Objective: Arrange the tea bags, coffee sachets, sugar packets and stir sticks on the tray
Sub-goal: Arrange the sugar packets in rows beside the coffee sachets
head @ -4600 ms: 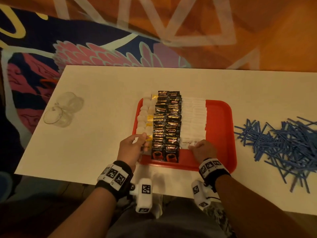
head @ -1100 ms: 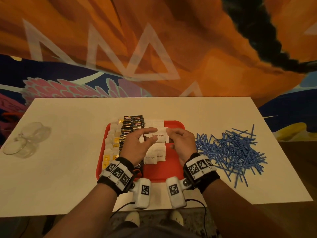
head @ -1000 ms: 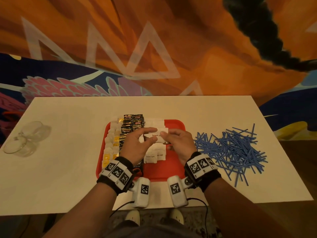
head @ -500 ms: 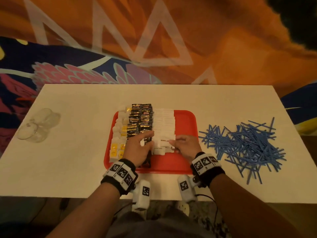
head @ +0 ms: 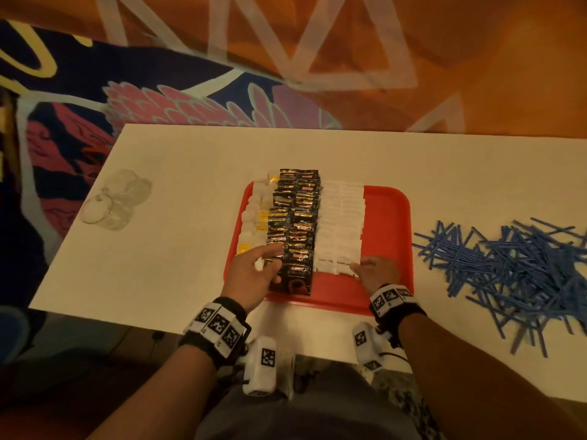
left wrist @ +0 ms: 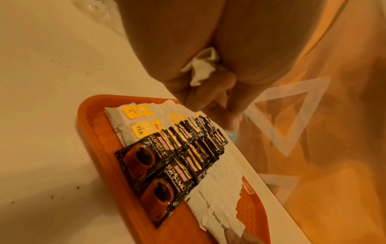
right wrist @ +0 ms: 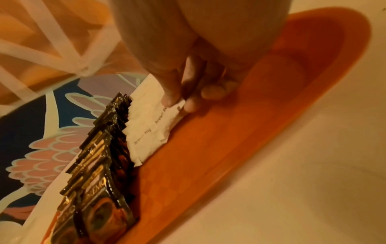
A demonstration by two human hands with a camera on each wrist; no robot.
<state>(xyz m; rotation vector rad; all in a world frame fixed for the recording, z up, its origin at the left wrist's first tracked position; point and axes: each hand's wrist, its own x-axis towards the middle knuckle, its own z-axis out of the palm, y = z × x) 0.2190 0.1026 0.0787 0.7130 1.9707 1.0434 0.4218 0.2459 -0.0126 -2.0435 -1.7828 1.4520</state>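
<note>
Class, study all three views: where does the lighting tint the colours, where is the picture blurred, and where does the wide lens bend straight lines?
Head view: warm, dim light yellows the white table; its far edge bows slightly; the stir sticks smear toward the right edge. Left wrist view: the red tray looks orange, the left hand is a soft blur, the coffee sachets read sharply. Right wrist view: the right hand and sugar packets are motion-blurred.

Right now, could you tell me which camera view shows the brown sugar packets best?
The left wrist view: the brown sugar packets lie as an overlapping row beside the coffee sachets, print legible. The right wrist view shows only the near packets, pinched by the right hand. The head view shows the whole row, too small to read.
</note>
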